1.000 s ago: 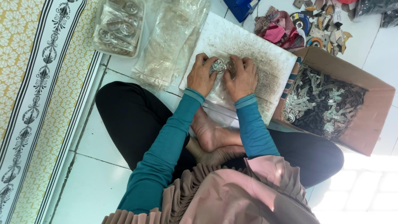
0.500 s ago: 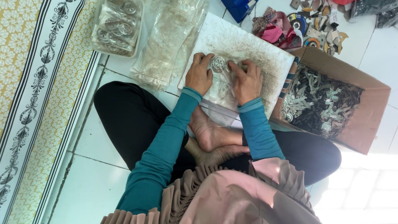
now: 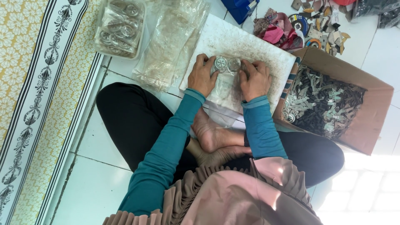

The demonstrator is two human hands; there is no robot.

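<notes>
I sit cross-legged on a white tiled floor with a stained white board (image 3: 250,46) in front of me. My left hand (image 3: 202,76) and my right hand (image 3: 255,79) both rest on the board and grip a small clear plastic bag (image 3: 227,79). Round silver metal pieces (image 3: 227,64) lie inside the bag's top end, between my fingertips. Both arms wear teal sleeves.
A cardboard box (image 3: 375,108) full of small metal parts stands at the right. Empty clear bags (image 3: 171,41) and a filled bag of round metal pieces (image 3: 121,25) lie at the upper left. A patterned yellow mat (image 3: 37,96) runs along the left. Cloth and clutter (image 3: 300,25) sit beyond the board.
Both hands have shifted slightly on the bag, and the round silver pieces now sit between my fingertips at its top. The view has moved a little.
</notes>
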